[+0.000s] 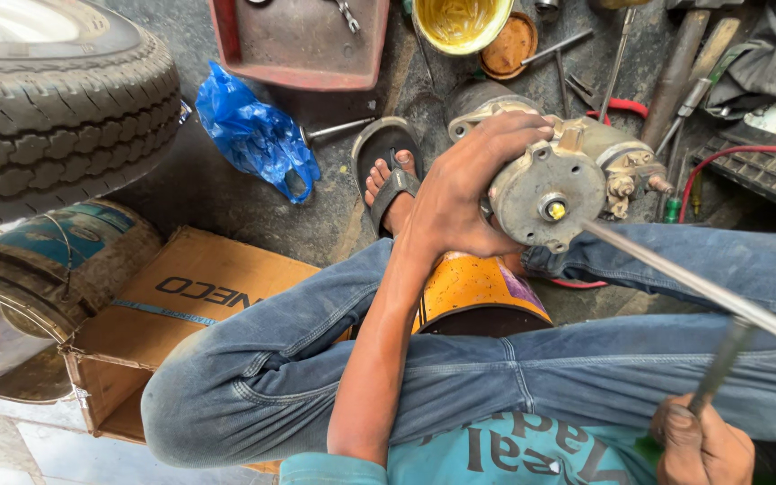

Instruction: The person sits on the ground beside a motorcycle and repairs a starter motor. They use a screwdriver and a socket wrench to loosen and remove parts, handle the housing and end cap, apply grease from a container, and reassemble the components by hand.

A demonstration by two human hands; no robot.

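Note:
My left hand (464,193) grips a grey metal motor housing (557,184), held up above my crossed legs with its round end plate toward me. A small yellowish shaft tip shows in the middle of that plate. My right hand (701,445), at the lower right, is closed around the handle of a long thin metal rod tool (702,292). The rod runs up and left, and its tip meets the lower edge of the end plate.
A tyre (56,99) lies at top left, a blue plastic bag (253,135) beside it. A cardboard box (181,296) and a tin (20,305) sit on the left. A red tray (303,45), a yellow bowl (460,22) and loose tools lie ahead. An orange can (478,292) stands under my legs.

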